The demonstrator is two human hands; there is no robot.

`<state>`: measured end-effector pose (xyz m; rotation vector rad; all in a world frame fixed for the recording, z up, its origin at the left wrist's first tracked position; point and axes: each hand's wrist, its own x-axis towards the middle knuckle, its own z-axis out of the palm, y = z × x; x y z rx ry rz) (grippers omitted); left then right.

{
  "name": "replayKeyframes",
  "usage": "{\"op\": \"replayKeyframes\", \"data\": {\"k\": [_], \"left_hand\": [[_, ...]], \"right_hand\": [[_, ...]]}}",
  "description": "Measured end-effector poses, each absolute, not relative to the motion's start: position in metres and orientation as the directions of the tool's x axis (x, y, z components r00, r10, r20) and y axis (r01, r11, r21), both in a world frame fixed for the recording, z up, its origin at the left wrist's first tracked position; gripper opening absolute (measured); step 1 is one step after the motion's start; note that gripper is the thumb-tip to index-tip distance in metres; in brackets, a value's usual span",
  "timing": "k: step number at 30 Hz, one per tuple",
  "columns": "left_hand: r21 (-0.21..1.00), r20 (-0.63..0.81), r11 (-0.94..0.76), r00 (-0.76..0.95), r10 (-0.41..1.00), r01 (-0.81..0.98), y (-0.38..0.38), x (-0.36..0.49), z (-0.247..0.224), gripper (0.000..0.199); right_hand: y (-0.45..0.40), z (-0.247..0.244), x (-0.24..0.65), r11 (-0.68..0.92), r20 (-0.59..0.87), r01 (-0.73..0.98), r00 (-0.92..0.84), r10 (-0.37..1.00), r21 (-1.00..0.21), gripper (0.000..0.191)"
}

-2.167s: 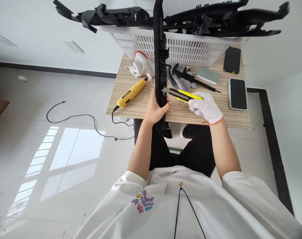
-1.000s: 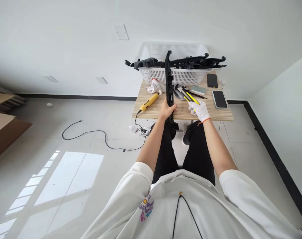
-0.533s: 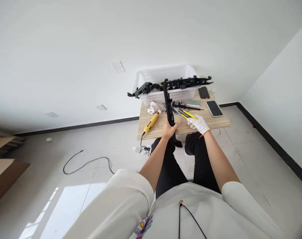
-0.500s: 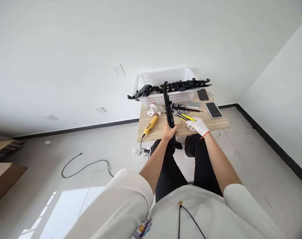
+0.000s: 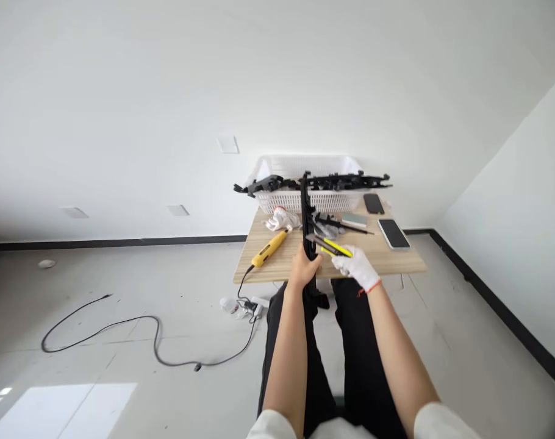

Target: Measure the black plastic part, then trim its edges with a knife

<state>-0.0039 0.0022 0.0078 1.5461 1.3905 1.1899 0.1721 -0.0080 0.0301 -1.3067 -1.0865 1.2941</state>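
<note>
My bare left hand [image 5: 304, 268] is closed around the lower part of a long black plastic trim piece [image 5: 305, 207], which stands on end over the table's front edge. Its upper end overlaps the basket, and its lower end hangs between my knees. In a white knit glove, my right hand [image 5: 357, 267] grips a yellow and dark grey utility knife [image 5: 336, 246]. The knife points left, its tip at the trim piece just above my left hand; whether it touches I cannot tell.
A white basket [image 5: 282, 201] holds more black plastic parts [image 5: 350, 182]. On the wooden table [image 5: 396, 262] lie a yellow corded tool [image 5: 271, 249], a white glove [image 5: 282, 219], a caliper [image 5: 344, 225], a grey-green block [image 5: 354, 219] and two phones [image 5: 393, 234]. A cable [image 5: 156, 341] crosses the floor.
My view has tilted up, so the table and basket sit lower. The knife has come left, its tip now over the trim piece. Both hands keep their holds.
</note>
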Motion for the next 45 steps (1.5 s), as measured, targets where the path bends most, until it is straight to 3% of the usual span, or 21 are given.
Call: {"op": "replayKeyframes", "data": {"k": [3,8,12,16,20,23,26,29,34,37,41,45], "left_hand": [[0.941,0.172,-0.153,-0.037,0.984,0.302,0.001,0.000,0.010,0.028],[0.905,0.126,-0.069,-0.108,0.986,0.419,-0.005,0.004,0.014,0.024],[0.912,0.085,-0.020,-0.140,0.987,0.410,-0.007,0.001,0.022,0.021],[0.924,0.078,-0.031,-0.107,0.991,0.380,-0.010,-0.001,0.027,0.019],[0.904,0.048,0.028,-0.166,0.985,0.426,-0.017,0.002,0.026,0.015],[0.871,0.030,0.070,-0.194,0.981,0.487,-0.021,0.005,0.025,0.015],[0.857,0.020,0.079,-0.186,0.982,0.510,-0.021,0.006,0.023,0.015],[0.849,0.016,0.076,-0.169,0.985,0.522,-0.019,0.006,0.022,0.015],[0.856,-0.001,0.095,-0.182,0.983,0.509,-0.021,0.009,0.023,0.017],[0.881,0.032,0.062,-0.189,0.981,0.469,-0.023,0.013,0.022,0.018],[0.891,0.064,0.035,-0.201,0.978,0.454,-0.022,0.018,0.019,0.025],[0.864,0.095,0.030,-0.222,0.970,0.503,-0.017,0.020,0.016,0.028]], "right_hand": [[0.001,0.029,0.165,-0.121,-0.123,-0.032,0.075,0.990,-0.992,0.034],[0.027,0.032,0.167,-0.167,-0.166,-0.010,-0.043,0.985,-0.986,0.035],[0.040,0.038,0.177,-0.194,-0.193,-0.004,-0.087,0.977,-0.981,0.032],[0.034,0.038,0.189,-0.245,-0.243,0.056,0.034,0.969,-0.968,0.031],[0.017,0.034,0.197,-0.249,-0.279,0.204,-0.131,0.951,-0.947,0.031],[0.009,0.033,0.200,-0.233,-0.243,0.161,-0.048,0.969,-0.959,0.030],[0.007,0.035,0.201,-0.258,-0.273,0.134,-0.109,0.956,-0.957,0.032],[0.009,0.037,0.198,-0.263,-0.263,0.036,0.004,0.965,-0.964,0.034],[0.013,0.040,0.179,-0.310,-0.311,0.023,-0.117,0.943,-0.950,0.033],[0.015,0.037,0.166,-0.238,-0.251,-0.141,0.084,0.964,-0.961,0.034],[0.009,0.033,0.161,-0.264,-0.268,-0.114,0.022,0.963,-0.958,0.033],[0.003,0.035,0.163,-0.228,-0.254,-0.182,0.131,0.958,-0.956,0.037]]}}
